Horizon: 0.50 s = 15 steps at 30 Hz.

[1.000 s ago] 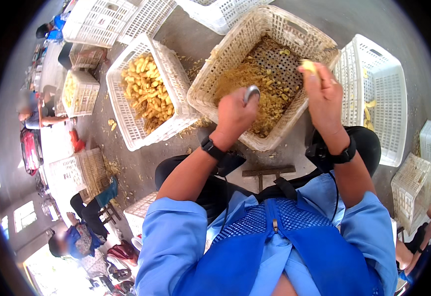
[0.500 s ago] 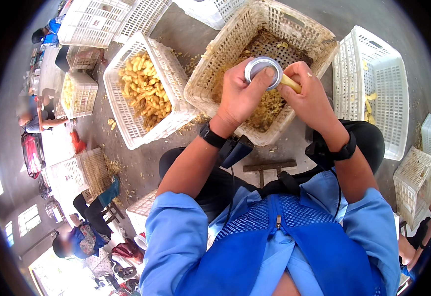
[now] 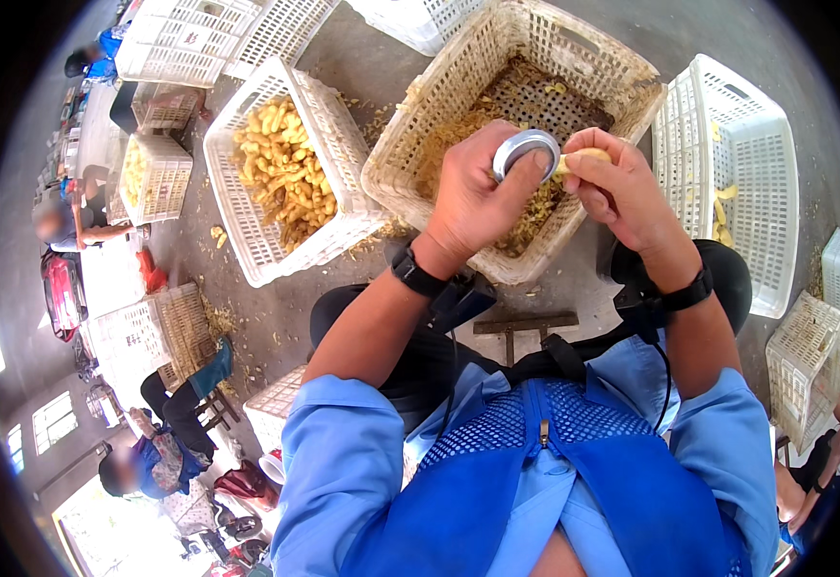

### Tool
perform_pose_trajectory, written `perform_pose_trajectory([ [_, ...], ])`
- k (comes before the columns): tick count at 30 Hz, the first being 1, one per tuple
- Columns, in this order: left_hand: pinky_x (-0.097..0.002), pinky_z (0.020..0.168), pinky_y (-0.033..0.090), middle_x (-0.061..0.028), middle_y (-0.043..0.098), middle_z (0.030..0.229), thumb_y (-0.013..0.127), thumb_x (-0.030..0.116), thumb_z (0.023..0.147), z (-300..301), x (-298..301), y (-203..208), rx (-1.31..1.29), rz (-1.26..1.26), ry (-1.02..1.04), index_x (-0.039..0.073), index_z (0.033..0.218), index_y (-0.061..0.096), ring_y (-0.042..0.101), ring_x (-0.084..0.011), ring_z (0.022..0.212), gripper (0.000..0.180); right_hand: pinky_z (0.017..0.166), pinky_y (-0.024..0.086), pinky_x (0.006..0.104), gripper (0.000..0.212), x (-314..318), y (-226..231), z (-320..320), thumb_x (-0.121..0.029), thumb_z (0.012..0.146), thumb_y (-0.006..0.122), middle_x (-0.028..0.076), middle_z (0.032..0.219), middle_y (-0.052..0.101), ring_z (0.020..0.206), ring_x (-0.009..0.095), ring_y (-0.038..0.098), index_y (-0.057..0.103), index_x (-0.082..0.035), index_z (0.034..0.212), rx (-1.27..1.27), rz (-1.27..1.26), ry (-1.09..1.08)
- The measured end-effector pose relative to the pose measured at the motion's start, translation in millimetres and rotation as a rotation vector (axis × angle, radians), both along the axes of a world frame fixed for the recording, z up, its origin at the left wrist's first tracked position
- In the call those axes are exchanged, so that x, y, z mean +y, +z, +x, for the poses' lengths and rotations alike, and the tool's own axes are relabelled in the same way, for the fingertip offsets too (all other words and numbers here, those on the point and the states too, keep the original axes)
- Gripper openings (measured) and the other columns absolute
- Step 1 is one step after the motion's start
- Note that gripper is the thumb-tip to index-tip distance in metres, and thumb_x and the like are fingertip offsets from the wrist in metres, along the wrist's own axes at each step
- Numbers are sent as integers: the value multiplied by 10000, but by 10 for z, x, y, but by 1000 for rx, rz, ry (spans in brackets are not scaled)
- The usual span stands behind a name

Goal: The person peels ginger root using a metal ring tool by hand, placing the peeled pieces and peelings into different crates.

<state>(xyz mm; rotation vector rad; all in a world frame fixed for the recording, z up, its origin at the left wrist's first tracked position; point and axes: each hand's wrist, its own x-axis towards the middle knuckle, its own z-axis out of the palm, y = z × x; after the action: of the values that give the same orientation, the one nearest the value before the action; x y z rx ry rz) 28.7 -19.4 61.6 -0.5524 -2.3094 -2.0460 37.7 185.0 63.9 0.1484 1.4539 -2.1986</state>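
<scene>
My left hand (image 3: 471, 200) is closed around a round silver metal tool with a thick rim (image 3: 514, 146). Its thumb presses across the tool's face. Between the fingertips of my right hand (image 3: 622, 197) is a pale yellow, finger-shaped piece (image 3: 587, 155), probably a root or vegetable. One end of this piece meets the tool's right edge. Both hands are over a big dirty cream crate (image 3: 403, 125), with shavings and scraps (image 3: 518, 219) lying in its bottom. My fingers hide part of the tool.
To the left, a white crate (image 3: 333, 115) holds a heap of knobby yellow-brown pieces (image 3: 285, 173). At the right, another white crate (image 3: 762, 192) contains a few pale pieces (image 3: 723, 213). A wooden stool (image 3: 526, 324) stands between my knees. Other people sit farther left and at the lower right.
The round tool has tilted and now shows more edge-on. My right hand has moved slightly right and turned, bringing the yellow piece's end to the tool's edge.
</scene>
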Motion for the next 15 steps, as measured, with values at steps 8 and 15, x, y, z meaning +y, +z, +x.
perform_pose_trajectory([
  [8, -289, 676, 481, -58, 638, 810, 678, 95, 915, 88, 128, 26, 159, -136, -52, 13, 927, 684, 598, -161, 754, 83, 489, 314, 171, 250, -91, -97, -6, -262, 1001, 592, -40, 736, 551, 589, 13, 452, 654, -31, 1075, -99, -98, -66],
  [15, -333, 637, 488, -88, 620, 741, 680, 127, 903, 69, 113, -21, 63, -112, 3, 33, 896, 677, 596, -207, 698, 94, 491, 349, 200, 267, -74, -163, 54, -217, 989, 472, 19, 806, 579, 642, 77, 490, 607, -18, 1104, -185, -122, 18],
])
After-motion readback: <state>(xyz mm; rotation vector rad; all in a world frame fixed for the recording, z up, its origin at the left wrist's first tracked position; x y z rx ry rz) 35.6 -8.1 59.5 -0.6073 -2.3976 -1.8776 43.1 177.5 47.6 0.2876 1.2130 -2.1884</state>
